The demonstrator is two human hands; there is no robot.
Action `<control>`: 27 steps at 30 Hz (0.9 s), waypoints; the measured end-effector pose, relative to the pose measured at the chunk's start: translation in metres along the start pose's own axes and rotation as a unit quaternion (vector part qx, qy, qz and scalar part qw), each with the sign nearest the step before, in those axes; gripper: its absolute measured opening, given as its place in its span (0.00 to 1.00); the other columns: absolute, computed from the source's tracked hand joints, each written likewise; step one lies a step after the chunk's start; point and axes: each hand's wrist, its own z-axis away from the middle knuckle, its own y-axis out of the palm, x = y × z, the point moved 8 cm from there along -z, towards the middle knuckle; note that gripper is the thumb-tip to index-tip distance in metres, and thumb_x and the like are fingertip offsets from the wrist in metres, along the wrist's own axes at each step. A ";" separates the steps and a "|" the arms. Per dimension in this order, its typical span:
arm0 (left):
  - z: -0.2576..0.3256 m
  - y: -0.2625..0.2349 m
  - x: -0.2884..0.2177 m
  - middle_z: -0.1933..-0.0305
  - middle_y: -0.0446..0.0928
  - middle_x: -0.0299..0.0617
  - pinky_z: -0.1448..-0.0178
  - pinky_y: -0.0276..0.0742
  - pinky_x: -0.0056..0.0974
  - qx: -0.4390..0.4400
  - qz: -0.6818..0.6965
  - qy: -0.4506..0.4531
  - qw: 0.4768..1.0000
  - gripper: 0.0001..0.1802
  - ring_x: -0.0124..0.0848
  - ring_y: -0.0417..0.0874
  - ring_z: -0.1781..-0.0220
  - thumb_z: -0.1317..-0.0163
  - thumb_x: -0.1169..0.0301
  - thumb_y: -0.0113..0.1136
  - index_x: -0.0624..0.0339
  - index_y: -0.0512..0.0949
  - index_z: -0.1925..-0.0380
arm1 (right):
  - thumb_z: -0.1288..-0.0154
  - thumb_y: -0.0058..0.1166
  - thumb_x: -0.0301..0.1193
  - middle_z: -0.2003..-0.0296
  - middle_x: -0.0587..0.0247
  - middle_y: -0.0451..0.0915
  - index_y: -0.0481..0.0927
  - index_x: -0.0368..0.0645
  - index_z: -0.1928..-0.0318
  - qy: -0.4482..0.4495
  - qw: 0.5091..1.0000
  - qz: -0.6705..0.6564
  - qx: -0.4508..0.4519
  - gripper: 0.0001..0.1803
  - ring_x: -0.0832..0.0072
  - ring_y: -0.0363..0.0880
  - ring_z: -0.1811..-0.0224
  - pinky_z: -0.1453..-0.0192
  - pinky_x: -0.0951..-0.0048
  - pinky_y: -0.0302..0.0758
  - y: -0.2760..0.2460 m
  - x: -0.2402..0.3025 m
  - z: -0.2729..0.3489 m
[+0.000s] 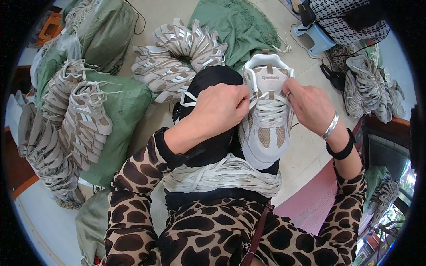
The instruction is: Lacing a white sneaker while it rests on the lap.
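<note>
A white and beige sneaker (266,111) rests on my right thigh, its toe toward me. White shoelace (269,109) crosses its front through the eyelets. My left hand (224,106) is closed round a length of this lace at the shoe's left side, and a loop sticks out past the far side of the fist. At the upper right eyelets my right hand (310,105) pinches the lace with thumb and forefinger; the fingertips partly cover it. Across my lap lies a thick bundle of loose white laces (222,178).
Nested beige-and-white shoe uppers (179,60) form a curved row on the floor ahead. More stacked uppers (86,126) lean on a green sack (126,115) at left. Another green sack (235,29), a light blue stool (314,39) and hanging uppers (368,86) stand beyond and right.
</note>
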 end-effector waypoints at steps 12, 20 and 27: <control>-0.006 -0.032 -0.041 0.59 0.78 0.41 0.46 0.72 0.47 -0.198 -0.207 0.217 0.933 0.11 0.40 0.78 0.53 0.49 0.67 0.65 0.53 0.76 0.66 | 0.49 0.63 0.32 0.68 0.66 0.77 0.72 0.48 0.63 -0.241 0.937 0.202 -0.152 0.15 0.65 0.76 0.54 0.50 0.65 0.69 -0.043 0.030 -0.005; -0.033 -0.012 -0.029 0.70 0.77 0.38 0.45 0.64 0.49 0.024 -0.131 0.291 0.948 0.09 0.39 0.77 0.56 0.50 0.62 0.61 0.53 0.84 0.78 | 0.46 0.60 0.38 0.70 0.66 0.72 0.79 0.46 0.73 -0.143 0.988 -0.024 0.048 0.10 0.65 0.70 0.58 0.51 0.61 0.63 -0.008 -0.008 -0.016; -0.087 -0.012 -0.016 0.71 0.77 0.38 0.58 0.70 0.37 0.031 0.066 0.121 0.990 0.07 0.32 0.75 0.66 0.43 0.66 0.62 0.56 0.81 0.71 | 0.38 0.54 0.33 0.71 0.64 0.75 0.79 0.43 0.69 -0.098 0.923 -0.251 -0.275 0.07 0.69 0.72 0.68 0.62 0.63 0.71 -0.036 -0.044 -0.055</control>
